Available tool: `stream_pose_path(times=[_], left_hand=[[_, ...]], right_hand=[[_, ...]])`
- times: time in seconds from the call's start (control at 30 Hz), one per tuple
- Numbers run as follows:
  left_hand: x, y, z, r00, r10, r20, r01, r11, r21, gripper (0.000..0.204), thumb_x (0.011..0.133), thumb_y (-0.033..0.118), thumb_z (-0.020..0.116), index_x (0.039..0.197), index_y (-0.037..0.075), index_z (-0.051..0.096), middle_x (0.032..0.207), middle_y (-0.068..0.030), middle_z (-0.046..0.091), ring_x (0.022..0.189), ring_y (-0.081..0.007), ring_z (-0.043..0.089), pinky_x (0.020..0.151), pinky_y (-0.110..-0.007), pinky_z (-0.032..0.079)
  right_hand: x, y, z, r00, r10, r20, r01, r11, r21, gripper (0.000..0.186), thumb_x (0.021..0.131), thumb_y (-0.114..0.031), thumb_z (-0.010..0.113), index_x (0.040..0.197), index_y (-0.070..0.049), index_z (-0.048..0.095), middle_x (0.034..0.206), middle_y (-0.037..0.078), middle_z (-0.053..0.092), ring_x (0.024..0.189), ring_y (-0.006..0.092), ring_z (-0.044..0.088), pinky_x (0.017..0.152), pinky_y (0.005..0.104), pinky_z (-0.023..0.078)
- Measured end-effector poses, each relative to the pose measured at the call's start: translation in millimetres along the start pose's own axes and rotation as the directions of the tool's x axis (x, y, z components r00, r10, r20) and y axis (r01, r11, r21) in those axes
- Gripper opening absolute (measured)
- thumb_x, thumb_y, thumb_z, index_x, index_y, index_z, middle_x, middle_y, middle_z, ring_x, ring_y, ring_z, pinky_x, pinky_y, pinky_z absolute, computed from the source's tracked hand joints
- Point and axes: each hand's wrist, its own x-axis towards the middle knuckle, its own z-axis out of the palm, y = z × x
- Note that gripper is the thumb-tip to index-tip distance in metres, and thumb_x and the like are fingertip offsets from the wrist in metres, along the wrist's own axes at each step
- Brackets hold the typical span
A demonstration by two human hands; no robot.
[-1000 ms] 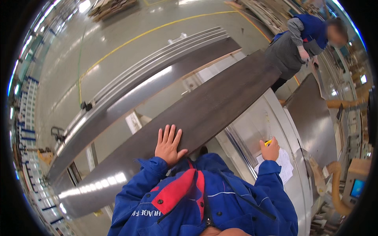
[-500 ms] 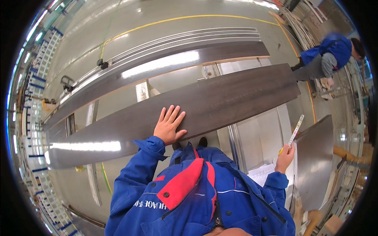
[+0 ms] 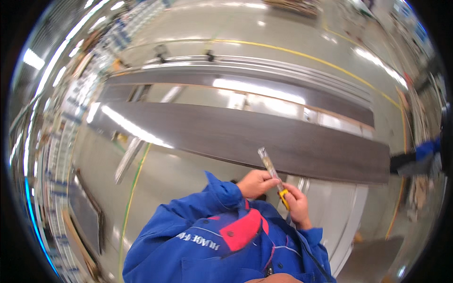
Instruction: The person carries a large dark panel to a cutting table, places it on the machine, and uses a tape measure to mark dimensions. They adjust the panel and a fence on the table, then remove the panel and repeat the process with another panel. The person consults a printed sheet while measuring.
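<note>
My left hand [image 3: 257, 184], fingers curled, grips the extended metal blade of the tape measure just below the dark panel's near edge. In my right hand [image 3: 295, 203] is the tape measure's yellow case [image 3: 284, 198], with the blade [image 3: 266, 162] reaching up over the long dark brown panel [image 3: 321, 148]. That panel lies crosswise in front of me on a saw table [image 3: 339, 207] with a pale metal bed, its surface glossy where the lights reflect.
A second dark strip [image 3: 339, 106] with metal rails lies beyond the panel. A co-worker [image 3: 420, 155] is partly visible at the far right. Sheets [image 3: 87, 212] lean at lower left; another dark board [image 3: 375, 259] is at lower right. Yellow lines mark the floor.
My left hand has left the panel top and taken hold of the tape blade. My right hand has moved inward with the tape measure. The view has turned leftward.
</note>
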Motion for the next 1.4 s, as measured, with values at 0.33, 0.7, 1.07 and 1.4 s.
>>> stream_pose_path(times=[0.33,0.7,1.07,1.4], left_hand=[[-142.1,-28.0,-339.9,0.324,0.071,-0.943,-0.256,0.967,-0.016,0.028,0.102,0.028,0.070,0.086,0.005,0.074,0.069,-0.0038,0.065,0.057,-0.0139,0.058,0.053,-0.032,0.045],[-230.1,-140.6,-607.5,0.116,-0.133,-0.984,-0.538,0.825,-0.175,0.069,0.106,0.071,0.046,0.104,0.006,0.071,0.082,-0.0066,0.072,0.066,-0.0175,0.069,0.062,-0.034,0.058],[-108.2,-211.6,-623.8,0.624,0.181,-0.760,0.587,0.534,0.609,0.082,0.100,0.061,0.057,0.160,0.006,0.046,0.167,-0.0238,0.039,0.158,-0.0421,0.030,0.131,-0.057,0.017],[-101.7,-201.1,-649.3,0.610,0.239,-0.755,0.430,0.701,0.569,0.077,0.097,0.050,0.065,0.157,0.005,0.049,0.167,-0.0266,0.038,0.158,-0.0429,0.030,0.130,-0.059,0.019]], right_hand=[[-7.1,-20.8,-165.2,0.871,0.492,-0.006,-0.389,0.682,-0.619,0.016,0.085,-0.014,0.077,0.095,-0.002,0.076,0.077,0.000,0.064,0.071,0.0122,0.061,0.065,0.0308,0.048],[106.6,-135.6,-88.8,0.767,0.640,-0.046,-0.435,0.467,-0.770,0.020,0.102,-0.022,0.067,0.090,-0.007,0.071,0.082,0.001,0.068,0.084,0.0166,0.066,0.072,0.0394,0.053],[530.4,-98.6,464.9,0.932,0.257,0.255,-0.082,0.836,-0.543,0.021,0.094,-0.018,0.072,0.090,0.002,0.078,0.084,0.007,0.074,0.079,0.0162,0.068,0.071,0.0312,0.052],[735.3,-129.6,731.0,0.869,0.364,0.335,-0.131,0.822,-0.554,0.024,0.099,-0.019,0.070,0.102,0.004,0.076,0.086,0.008,0.072,0.073,0.0175,0.065,0.066,0.0313,0.052]])
